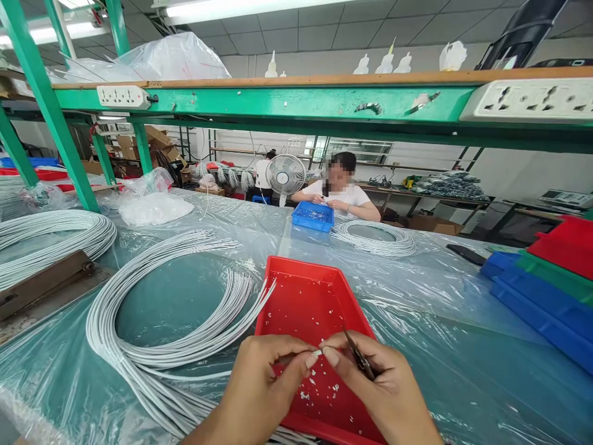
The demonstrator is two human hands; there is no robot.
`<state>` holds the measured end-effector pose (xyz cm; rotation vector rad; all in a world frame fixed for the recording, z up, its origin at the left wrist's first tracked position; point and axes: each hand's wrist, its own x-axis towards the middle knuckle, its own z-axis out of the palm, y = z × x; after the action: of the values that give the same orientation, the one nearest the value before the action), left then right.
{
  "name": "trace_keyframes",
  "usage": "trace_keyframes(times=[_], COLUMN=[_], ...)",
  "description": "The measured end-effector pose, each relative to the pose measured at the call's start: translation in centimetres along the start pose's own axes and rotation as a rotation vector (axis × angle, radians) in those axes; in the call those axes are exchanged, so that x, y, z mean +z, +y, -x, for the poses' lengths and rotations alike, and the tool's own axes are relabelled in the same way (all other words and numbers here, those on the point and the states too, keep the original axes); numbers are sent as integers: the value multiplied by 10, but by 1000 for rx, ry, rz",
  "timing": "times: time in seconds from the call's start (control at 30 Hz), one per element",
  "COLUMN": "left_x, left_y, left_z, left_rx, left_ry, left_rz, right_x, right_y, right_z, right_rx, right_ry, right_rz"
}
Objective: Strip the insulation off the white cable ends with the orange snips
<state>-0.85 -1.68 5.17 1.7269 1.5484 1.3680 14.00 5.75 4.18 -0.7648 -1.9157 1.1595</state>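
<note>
My left hand (266, 377) pinches the end of a white cable (317, 352) between thumb and forefinger. Thumb and fingertip of my right hand (382, 383) press on the same cable end from the other side. Tucked in the right hand is a small dark pointed metal tool (360, 357); its exact kind is unclear. Under both hands lies a red tray (345, 296) scattered with small white scraps. A large coil of white cables (106, 309) rests left of the tray, some loose ends reaching over its rim. One cable runs from the coil toward my left hand.
A brown metal fixture (50, 284) and another cable coil (88, 232) lie at left. Stacked blue bins (537, 309) stand at right near a dark phone-like object (466, 253). Opposite, a co-worker (345, 191) sits behind a blue tray (312, 216). A green shelf beam (278, 102) crosses above.
</note>
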Motion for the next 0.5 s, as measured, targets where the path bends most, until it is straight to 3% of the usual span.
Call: trace_keyframes(times=[0.13, 0.33, 0.5], left_x=[9, 14, 16], left_y=[-10, -23, -29], left_z=[1, -1, -2], left_rx=[-93, -170, -185], left_ry=[16, -60, -55], left_rz=[274, 571, 616], right_x=[5, 13, 16], right_y=[0, 12, 14], right_z=[-2, -4, -6], right_rx=[126, 516, 592], right_ry=[16, -75, -110], right_rz=[-180, -738, -841])
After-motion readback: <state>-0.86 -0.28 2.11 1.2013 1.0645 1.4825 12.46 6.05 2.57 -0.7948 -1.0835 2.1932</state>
